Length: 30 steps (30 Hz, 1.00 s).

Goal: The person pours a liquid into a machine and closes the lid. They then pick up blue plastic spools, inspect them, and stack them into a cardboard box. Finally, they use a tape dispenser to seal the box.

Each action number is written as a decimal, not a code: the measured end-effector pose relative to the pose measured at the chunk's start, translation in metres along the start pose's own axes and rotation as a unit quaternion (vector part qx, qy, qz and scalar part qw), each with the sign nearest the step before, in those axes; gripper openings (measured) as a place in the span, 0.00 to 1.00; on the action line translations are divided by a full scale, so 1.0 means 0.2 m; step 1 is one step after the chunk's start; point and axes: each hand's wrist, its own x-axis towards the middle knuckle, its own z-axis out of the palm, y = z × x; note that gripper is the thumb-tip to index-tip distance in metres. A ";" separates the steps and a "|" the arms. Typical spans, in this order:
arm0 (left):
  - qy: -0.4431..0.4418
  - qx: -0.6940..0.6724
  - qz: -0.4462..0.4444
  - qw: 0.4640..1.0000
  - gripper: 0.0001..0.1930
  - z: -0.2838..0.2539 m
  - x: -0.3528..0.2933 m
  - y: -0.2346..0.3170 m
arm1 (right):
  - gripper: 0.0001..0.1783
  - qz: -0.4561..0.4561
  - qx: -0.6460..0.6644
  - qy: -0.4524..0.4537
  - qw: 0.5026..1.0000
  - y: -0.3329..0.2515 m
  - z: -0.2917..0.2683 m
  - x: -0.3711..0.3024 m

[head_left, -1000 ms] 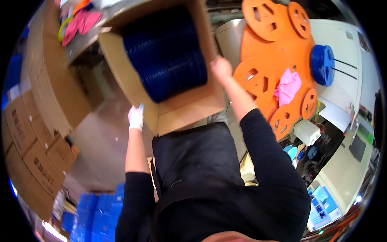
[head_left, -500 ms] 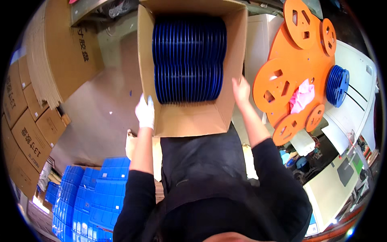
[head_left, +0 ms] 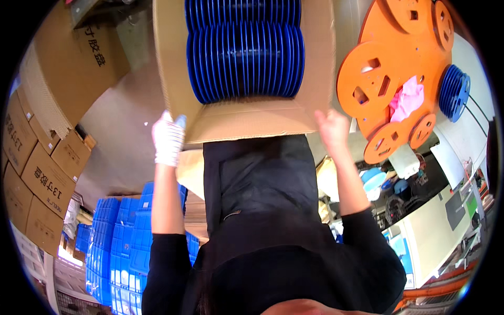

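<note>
An open cardboard box (head_left: 252, 122) stands right in front of me, its far end beyond the top of the view. Two rows of thin blue plastic reels (head_left: 245, 63) fill it, packed on edge side by side. My left hand (head_left: 169, 137), in a white striped glove, grips the box's left wall by the near corner. At the opposite near corner, my bare right hand (head_left: 333, 129) is closed on the right wall's edge, thumb up. The fingertips of both hands are partly hidden.
Right of the box, an orange board with round discs (head_left: 367, 79) carries a pink cloth (head_left: 407, 100); blue reels (head_left: 454, 93) sit beyond. Flattened cartons (head_left: 79, 68) and stacked boxes (head_left: 47, 178) stand left. Blue crates (head_left: 123, 236) are at lower left.
The box and its reels now sit higher in view and look larger and closer. Both hands are farther apart, nearer the box's front corners, still gripping its walls.
</note>
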 end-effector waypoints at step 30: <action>0.023 0.164 0.019 0.986 0.14 0.32 0.24 -0.63 | 0.16 0.103 -0.053 0.007 0.993 0.23 0.50 0.10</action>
